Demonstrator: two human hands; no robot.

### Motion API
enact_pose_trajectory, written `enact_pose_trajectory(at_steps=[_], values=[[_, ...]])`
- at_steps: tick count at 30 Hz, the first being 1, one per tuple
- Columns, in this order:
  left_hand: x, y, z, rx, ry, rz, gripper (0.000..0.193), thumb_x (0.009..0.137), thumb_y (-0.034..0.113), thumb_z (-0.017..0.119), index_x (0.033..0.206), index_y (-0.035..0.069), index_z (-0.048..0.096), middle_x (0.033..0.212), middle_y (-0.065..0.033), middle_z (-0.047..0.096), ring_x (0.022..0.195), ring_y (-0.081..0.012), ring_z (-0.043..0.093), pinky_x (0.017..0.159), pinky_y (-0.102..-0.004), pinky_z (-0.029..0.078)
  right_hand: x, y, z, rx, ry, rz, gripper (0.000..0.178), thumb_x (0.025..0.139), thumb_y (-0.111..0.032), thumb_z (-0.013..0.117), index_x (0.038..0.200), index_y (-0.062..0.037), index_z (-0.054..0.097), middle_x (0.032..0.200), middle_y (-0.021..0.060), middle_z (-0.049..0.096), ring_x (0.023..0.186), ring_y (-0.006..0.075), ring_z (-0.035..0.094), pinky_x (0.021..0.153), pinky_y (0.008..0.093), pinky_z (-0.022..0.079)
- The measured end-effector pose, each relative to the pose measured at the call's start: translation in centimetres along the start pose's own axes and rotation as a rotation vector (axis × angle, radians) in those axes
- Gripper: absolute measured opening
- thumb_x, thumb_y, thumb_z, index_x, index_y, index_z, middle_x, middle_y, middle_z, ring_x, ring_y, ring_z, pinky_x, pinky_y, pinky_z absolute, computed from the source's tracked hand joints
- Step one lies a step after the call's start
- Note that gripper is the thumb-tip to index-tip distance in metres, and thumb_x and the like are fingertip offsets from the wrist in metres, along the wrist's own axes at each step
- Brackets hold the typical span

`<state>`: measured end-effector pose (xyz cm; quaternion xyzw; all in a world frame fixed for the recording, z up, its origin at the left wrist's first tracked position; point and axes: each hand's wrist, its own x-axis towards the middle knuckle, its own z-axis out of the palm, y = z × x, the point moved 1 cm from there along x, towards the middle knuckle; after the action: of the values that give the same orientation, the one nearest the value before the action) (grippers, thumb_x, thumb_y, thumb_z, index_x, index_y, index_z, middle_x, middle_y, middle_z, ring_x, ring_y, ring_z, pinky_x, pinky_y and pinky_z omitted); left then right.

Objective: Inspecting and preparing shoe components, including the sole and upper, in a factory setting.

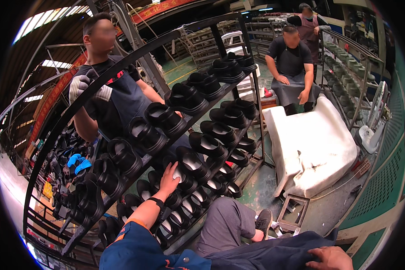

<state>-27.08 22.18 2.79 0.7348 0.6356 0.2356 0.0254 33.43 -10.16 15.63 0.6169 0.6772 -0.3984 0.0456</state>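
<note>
My left hand [169, 181] reaches forward from a blue sleeve, a dark band round the wrist. Its fingers are stretched out against a black shoe [186, 180] on a middle tier of a black metal rack [219, 40]; the fingers do not wrap round the shoe. More black shoes [186, 98] with pale insoles stand in rows on the rack's sloping tiers. At the lower right, my right hand [332, 258] lies with fingers apart on the dark apron [274, 252] over my lap, holding nothing that shows.
Behind the rack stands a person [126, 96] with white gloves. Another sits beyond a pale, draped bulky block [319, 144]; a third stands behind, beside a rack of greenish forms [344, 67]. A rectangular metal frame [294, 211] lies on the floor at right, near a green perforated panel [375, 193].
</note>
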Motion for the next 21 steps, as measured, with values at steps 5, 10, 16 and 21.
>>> enact_pose_trajectory(at_steps=[5, 10, 16, 21], values=[[-0.2, -0.1, -0.1, -0.007, -0.004, -0.025, 0.076, 0.079, 0.016, 0.062, 0.15, 0.029, 0.038, 0.153, -0.0209, 0.034, 0.131, -0.04, 0.046, 0.104, -0.0417, 0.044, 0.0, -0.2, -0.1, 0.005, -0.007, 0.003, 0.049, 0.085, -0.034, 0.068, 0.124, -0.0055, 0.06, 0.109, 0.0208, 0.067, 0.103, 0.0382, 0.063, 0.088, 0.0456, 0.051], [-0.2, 0.0, -0.2, -0.012, -0.013, -0.027, 0.076, 0.079, 0.016, 0.062, 0.15, 0.029, 0.037, 0.154, -0.0205, 0.034, 0.132, -0.0401, 0.046, 0.105, -0.0419, 0.044, -0.1, -0.5, -0.2, 0.013, -0.017, 0.01, 0.049, 0.085, -0.033, 0.069, 0.124, -0.0057, 0.06, 0.108, 0.021, 0.067, 0.103, 0.0387, 0.063, 0.087, 0.0454, 0.051], [0.3, 0.1, 0.2, -0.01, -0.037, -0.036, 0.075, 0.079, 0.016, 0.062, 0.15, 0.028, 0.037, 0.154, -0.0191, 0.034, 0.135, -0.0401, 0.042, 0.108, -0.0428, 0.04, 0.1, 1.0, 0.4, -0.057, -0.033, -0.02, 0.061, 0.087, -0.058, 0.057, 0.125, -0.0109, 0.064, 0.105, 0.0184, 0.069, 0.101, 0.0366, 0.065, 0.087, 0.0427, 0.052], [0.1, -0.3, -0.3, -0.021, -0.016, -0.004, 0.076, 0.078, 0.013, 0.06, 0.15, 0.024, 0.038, 0.153, -0.021, 0.034, 0.138, -0.04, 0.038, 0.111, -0.0421, 0.036, 0.7, 1.7, 0.6, -0.083, -0.002, -0.029, 0.059, 0.087, -0.056, 0.058, 0.124, -0.0107, 0.064, 0.104, 0.0161, 0.069, 0.1, 0.0352, 0.065, 0.087, 0.0408, 0.052]])
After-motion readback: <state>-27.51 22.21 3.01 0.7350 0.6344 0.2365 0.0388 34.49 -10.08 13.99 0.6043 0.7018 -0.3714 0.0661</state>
